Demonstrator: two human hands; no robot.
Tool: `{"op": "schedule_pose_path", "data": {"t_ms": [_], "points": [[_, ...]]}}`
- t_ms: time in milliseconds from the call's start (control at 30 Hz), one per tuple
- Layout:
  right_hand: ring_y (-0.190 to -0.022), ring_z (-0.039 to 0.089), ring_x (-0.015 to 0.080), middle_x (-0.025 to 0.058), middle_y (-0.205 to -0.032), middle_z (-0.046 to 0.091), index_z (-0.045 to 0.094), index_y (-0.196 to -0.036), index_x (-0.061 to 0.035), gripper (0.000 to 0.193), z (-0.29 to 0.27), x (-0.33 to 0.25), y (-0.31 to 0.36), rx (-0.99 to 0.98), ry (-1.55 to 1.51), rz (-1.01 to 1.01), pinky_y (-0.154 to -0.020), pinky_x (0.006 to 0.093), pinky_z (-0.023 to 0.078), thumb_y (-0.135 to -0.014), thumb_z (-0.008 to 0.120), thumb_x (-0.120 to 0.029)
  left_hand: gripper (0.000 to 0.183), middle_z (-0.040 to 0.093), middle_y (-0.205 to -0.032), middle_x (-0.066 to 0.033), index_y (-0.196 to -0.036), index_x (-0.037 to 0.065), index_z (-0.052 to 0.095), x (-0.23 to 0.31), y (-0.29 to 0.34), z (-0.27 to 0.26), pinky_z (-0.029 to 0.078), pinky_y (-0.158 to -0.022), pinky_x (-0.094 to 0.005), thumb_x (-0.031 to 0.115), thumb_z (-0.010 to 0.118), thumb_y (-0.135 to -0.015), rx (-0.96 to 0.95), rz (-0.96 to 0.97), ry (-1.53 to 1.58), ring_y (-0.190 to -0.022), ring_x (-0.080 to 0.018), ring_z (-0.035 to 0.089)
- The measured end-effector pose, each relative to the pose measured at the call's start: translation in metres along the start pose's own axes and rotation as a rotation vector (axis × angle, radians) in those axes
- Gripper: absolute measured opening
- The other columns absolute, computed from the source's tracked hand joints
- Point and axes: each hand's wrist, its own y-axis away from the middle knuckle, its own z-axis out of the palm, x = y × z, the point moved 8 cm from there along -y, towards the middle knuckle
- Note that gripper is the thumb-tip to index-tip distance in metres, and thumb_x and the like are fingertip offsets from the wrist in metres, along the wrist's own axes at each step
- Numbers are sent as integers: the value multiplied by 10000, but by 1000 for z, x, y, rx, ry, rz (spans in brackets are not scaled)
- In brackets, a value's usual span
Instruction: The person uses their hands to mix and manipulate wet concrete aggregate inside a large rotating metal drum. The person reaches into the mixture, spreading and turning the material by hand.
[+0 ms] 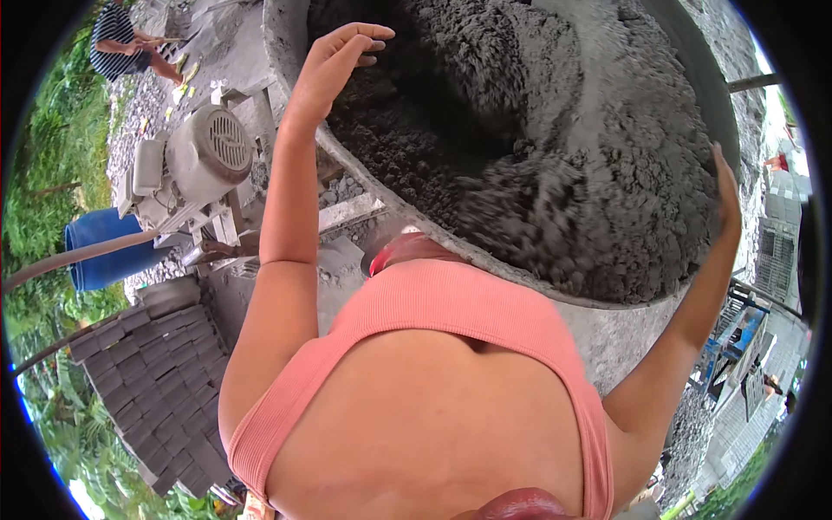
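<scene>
A large round mixing drum point(354, 166) lies in front of me, holding loose grey cement mix point(555, 165). Part of the mix is smeared by motion, and a dark hollow shows toward the left. My left hand point(338, 69) hovers over the drum's left side, fingers loosely bent, with nothing in them. At the drum's right wall is my right hand point(728, 195), its fingers stretched out along the edge. It looks to be touching the wall, though its palm is hidden.
Left of the drum stands a dusty motor point(211, 152) on a frame, with a blue barrel point(113, 249) beyond it. Stacked grey blocks point(160, 390) sit at lower left. A person point(130, 43) holds a long tool at upper left. Blue metal equipment point(737, 338) stands at right.
</scene>
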Motion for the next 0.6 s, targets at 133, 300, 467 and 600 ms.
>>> {"op": "schedule_pose_path", "data": {"t_ms": [133, 300, 467, 600], "points": [[-1398, 327, 250, 107, -1501, 381, 422, -1433, -68, 708, -17, -24, 39, 103, 79, -91, -1145, 366, 223, -949, 406, -585, 327, 640, -1189, -52, -1145, 66, 661, -10, 13, -16, 472, -947, -331, 140, 392, -973, 13, -17, -23, -1106, -165, 588], [-1357, 396, 295, 159, -1451, 441, 455, -1397, -34, 723, 11, -51, 91, 209, 259, -141, -1118, 370, 287, -948, 406, -599, 330, 641, -1193, -57, -1152, 54, 652, -18, 5, -4, 472, -948, -334, 151, 391, -974, -36, -96, -50, -1114, -178, 589], [-1287, 475, 344, 196, -1387, 499, 488, -1368, -58, 677, 113, -111, 147, -85, 414, -85, -1074, 390, 349, -909, 533, -553, 346, 615, -1139, -61, -1182, 41, 617, 4, -28, 52, 467, -902, -338, 300, 467, -1008, -231, -178, -101, -1060, -185, 579], [-1270, 495, 282, 167, -1352, 539, 521, -1331, -30, 580, 237, -111, 151, -747, 193, -351, -1055, 358, 378, -938, 556, -455, 367, 609, -1189, -107, -1250, 59, 581, -28, -73, 102, 471, -936, -379, 299, 459, -1000, -567, -193, -49, -1100, -249, 587]]}}
